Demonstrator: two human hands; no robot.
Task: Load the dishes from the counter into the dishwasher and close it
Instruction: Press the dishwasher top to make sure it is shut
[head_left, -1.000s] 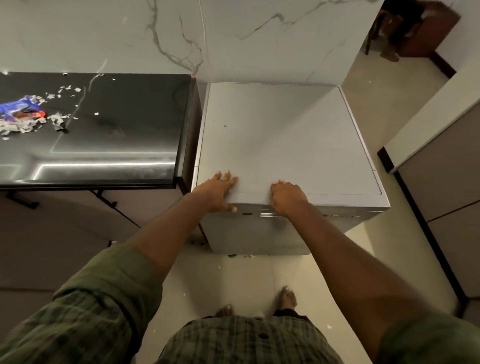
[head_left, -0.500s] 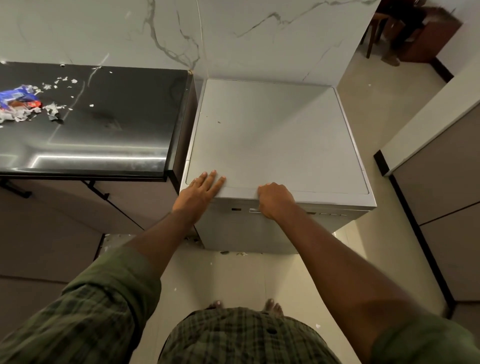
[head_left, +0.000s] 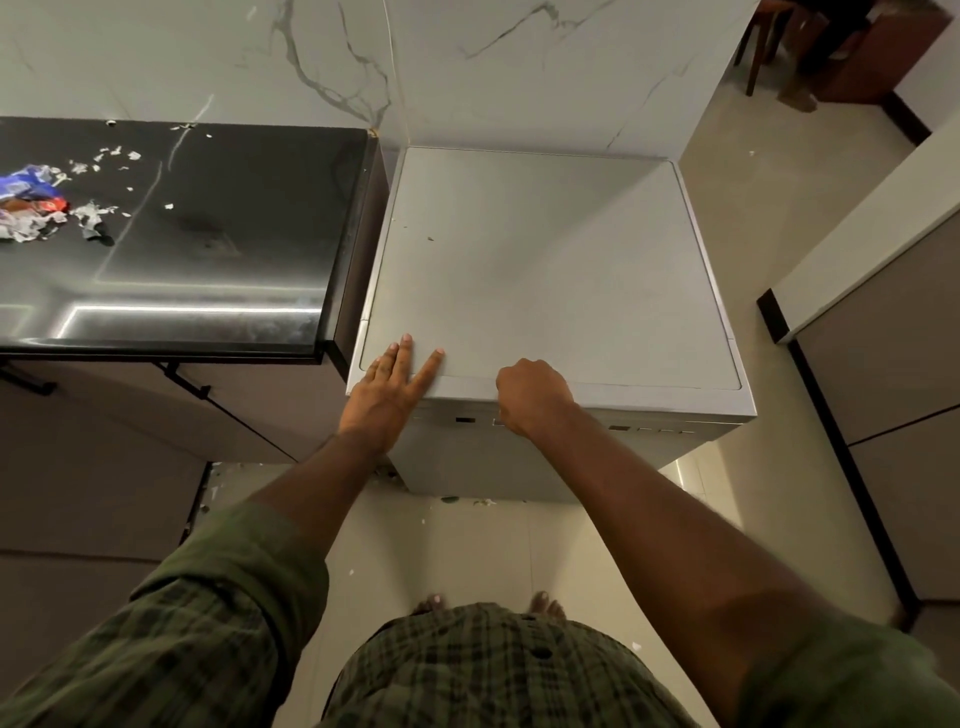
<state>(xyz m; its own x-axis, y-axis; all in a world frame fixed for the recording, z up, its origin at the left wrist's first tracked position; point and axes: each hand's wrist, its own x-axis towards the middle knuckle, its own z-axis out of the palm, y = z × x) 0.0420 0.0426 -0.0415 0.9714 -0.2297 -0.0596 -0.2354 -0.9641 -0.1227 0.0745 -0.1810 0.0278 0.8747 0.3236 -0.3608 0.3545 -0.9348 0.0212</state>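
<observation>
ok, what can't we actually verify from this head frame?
- Inside of the dishwasher: head view shows only its top and a sliver of the front, so the dishes cannot be checked.
- Right hand fingers: curled over the front edge, hidden by the knuckles; what they grip cannot be told.
- Front panel marks: too small and steeply angled to read.
- Wrappers on the counter: cut off by the left edge.
- Left hand lies flat on top.
</observation>
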